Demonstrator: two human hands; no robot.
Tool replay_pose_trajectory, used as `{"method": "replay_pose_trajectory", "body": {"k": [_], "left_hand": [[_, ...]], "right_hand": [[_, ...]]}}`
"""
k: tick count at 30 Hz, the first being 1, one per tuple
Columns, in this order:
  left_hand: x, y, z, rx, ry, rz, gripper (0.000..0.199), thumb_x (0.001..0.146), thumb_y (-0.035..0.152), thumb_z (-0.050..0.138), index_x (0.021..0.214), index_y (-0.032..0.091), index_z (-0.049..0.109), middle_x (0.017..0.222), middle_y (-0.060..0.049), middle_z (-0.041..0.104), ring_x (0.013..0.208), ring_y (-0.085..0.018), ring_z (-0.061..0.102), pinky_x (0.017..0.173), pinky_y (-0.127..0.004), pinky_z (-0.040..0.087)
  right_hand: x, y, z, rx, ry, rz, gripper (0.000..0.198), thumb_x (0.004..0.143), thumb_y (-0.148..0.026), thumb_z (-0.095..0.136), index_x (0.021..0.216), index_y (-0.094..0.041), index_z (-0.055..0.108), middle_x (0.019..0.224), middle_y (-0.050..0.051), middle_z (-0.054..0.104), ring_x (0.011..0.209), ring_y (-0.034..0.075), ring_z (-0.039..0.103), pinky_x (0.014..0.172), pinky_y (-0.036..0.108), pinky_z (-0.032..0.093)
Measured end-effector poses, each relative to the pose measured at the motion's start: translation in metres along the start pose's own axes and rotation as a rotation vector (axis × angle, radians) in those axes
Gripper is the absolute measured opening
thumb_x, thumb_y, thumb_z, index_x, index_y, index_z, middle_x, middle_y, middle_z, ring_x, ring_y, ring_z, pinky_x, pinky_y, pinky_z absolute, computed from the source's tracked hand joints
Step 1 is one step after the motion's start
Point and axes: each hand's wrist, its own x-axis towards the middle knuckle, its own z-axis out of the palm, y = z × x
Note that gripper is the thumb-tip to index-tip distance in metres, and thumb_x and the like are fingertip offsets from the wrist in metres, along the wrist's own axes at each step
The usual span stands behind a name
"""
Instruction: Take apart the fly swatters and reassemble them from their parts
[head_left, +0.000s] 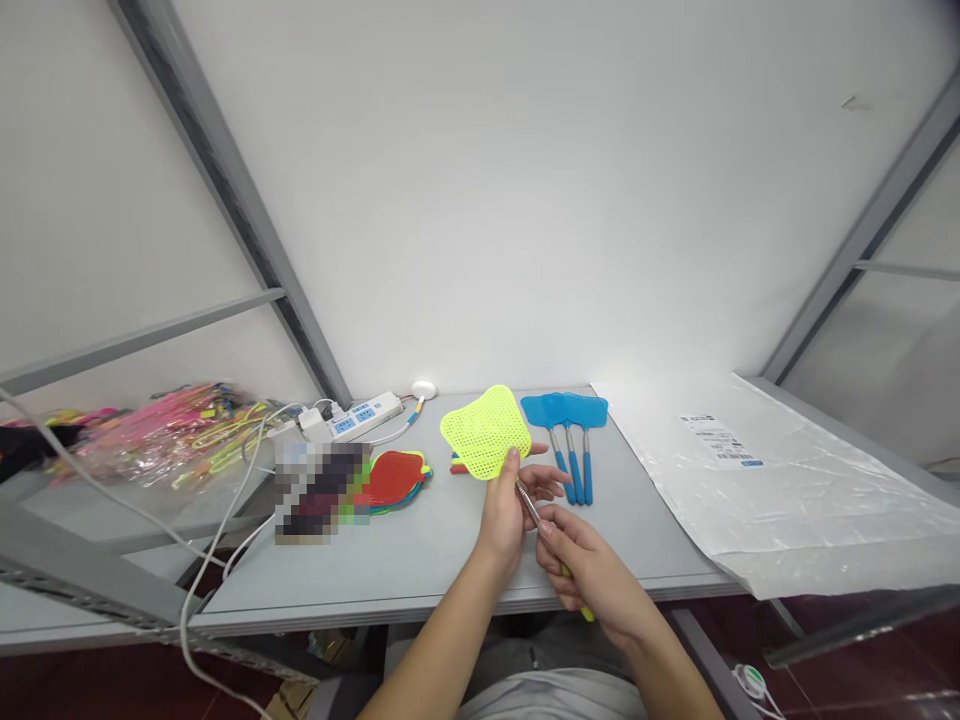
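A yellow-green fly swatter (489,432) is held above the table in both hands, its perforated head pointing away and up. My left hand (504,515) grips it at the neck, thumb on the base of the head and the other fingers partly spread behind. Fingers of my right hand (589,570) are closed around the metal rod and yellow handle, whose end shows below. Just beyond, several blue fly swatters (575,478) lie side by side on the table. Left of my hands is a stack of loose swatter heads (394,479), a red one on top.
A white plastic mailing bag (675,490) with a label covers the right of the grey table (360,570). At the back left lie a power strip (367,415) and white cables. Bagged colourful items (172,430) are farther left. Metal posts (225,190) frame the bench.
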Motion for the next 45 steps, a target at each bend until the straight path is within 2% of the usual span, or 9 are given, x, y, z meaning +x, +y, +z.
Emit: {"method": "replay_pose_trajectory", "body": {"k": [4, 7, 12, 16, 21, 27, 35, 41, 45], "left_hand": [[0.011, -0.003, 0.003, -0.008, -0.070, -0.037, 0.046, 0.089, 0.056, 0.047, 0.103, 0.014, 0.061, 0.075, -0.009, 0.072, 0.063, -0.016, 0.061, 0.064, -0.026, 0.046], [0.019, -0.003, 0.005, 0.014, -0.069, -0.086, 0.046, 0.087, 0.056, 0.050, 0.103, 0.014, 0.062, 0.069, -0.007, 0.069, 0.059, -0.015, 0.060, 0.060, -0.026, 0.045], [0.055, -0.003, 0.013, 0.051, -0.061, -0.119, 0.046, 0.084, 0.057, 0.056, 0.100, 0.015, 0.068, 0.044, 0.003, 0.050, 0.045, -0.013, 0.051, 0.045, -0.023, 0.034], [0.100, -0.004, 0.020, -0.002, -0.039, -0.109, 0.047, 0.085, 0.058, 0.054, 0.096, 0.015, 0.069, 0.044, 0.006, 0.041, 0.041, -0.010, 0.040, 0.050, -0.023, 0.038], [0.137, -0.006, 0.018, -0.071, -0.051, -0.199, 0.051, 0.085, 0.062, 0.051, 0.100, 0.016, 0.065, 0.051, 0.006, 0.045, 0.041, -0.007, 0.036, 0.051, -0.023, 0.041], [0.150, -0.022, 0.017, -0.106, -0.073, -0.299, 0.051, 0.085, 0.064, 0.048, 0.093, 0.015, 0.063, 0.049, 0.006, 0.045, 0.040, -0.008, 0.036, 0.051, -0.024, 0.042], [0.166, -0.022, 0.022, -0.141, -0.038, -0.398, 0.042, 0.089, 0.056, 0.049, 0.094, 0.017, 0.061, 0.052, 0.005, 0.049, 0.039, -0.009, 0.039, 0.051, -0.025, 0.042], [0.136, -0.005, 0.001, -0.102, -0.232, -0.613, 0.044, 0.087, 0.054, 0.055, 0.113, 0.018, 0.060, 0.105, -0.014, 0.066, 0.086, -0.021, 0.063, 0.069, -0.031, 0.049], [0.110, -0.003, -0.031, 0.352, -0.210, -0.308, 0.033, 0.086, 0.040, 0.062, 0.114, 0.022, 0.064, 0.108, -0.010, 0.066, 0.087, -0.020, 0.061, 0.073, -0.029, 0.045]], "right_hand": [[0.002, 0.005, 0.005, 0.208, 0.007, 0.010, 0.031, 0.088, -0.052, 0.055, 0.096, -0.024, 0.043, 0.062, -0.010, 0.036, 0.042, 0.004, 0.017, 0.036, 0.016, 0.012], [0.007, 0.005, 0.006, 0.148, 0.069, -0.028, 0.032, 0.088, -0.054, 0.051, 0.097, -0.025, 0.043, 0.061, -0.010, 0.037, 0.040, 0.005, 0.019, 0.035, 0.016, 0.016], [0.024, -0.005, 0.000, -0.706, 0.521, -0.355, 0.032, 0.096, -0.043, 0.033, 0.104, -0.020, 0.055, 0.069, 0.002, 0.060, 0.053, 0.016, 0.055, 0.046, 0.025, 0.034], [0.034, -0.019, -0.013, -1.157, 0.698, -0.337, 0.031, 0.097, -0.035, 0.032, 0.114, -0.020, 0.053, 0.072, 0.006, 0.069, 0.058, 0.023, 0.064, 0.048, 0.028, 0.033], [0.037, -0.019, -0.029, -1.171, 0.722, -0.359, 0.024, 0.097, -0.034, 0.035, 0.112, -0.021, 0.049, 0.064, -0.001, 0.066, 0.051, 0.021, 0.063, 0.045, 0.027, 0.034], [0.058, -0.003, -0.037, -1.219, 0.849, -0.473, 0.020, 0.095, -0.033, 0.037, 0.087, -0.022, 0.052, 0.055, -0.002, 0.061, 0.040, 0.018, 0.058, 0.041, 0.026, 0.031], [0.071, -0.002, -0.043, -1.298, 0.852, -0.421, 0.027, 0.097, -0.035, 0.037, 0.073, -0.024, 0.046, 0.052, -0.002, 0.058, 0.040, 0.016, 0.055, 0.042, 0.024, 0.030], [0.068, -0.010, -0.055, -1.142, 0.833, -0.242, 0.022, 0.097, -0.039, 0.037, 0.096, -0.023, 0.052, 0.069, 0.000, 0.070, 0.054, 0.020, 0.066, 0.047, 0.026, 0.037], [0.067, -0.013, -0.060, -1.221, 0.822, -0.158, 0.023, 0.097, -0.041, 0.038, 0.095, -0.023, 0.052, 0.068, 0.000, 0.070, 0.053, 0.022, 0.067, 0.047, 0.027, 0.034]]}}
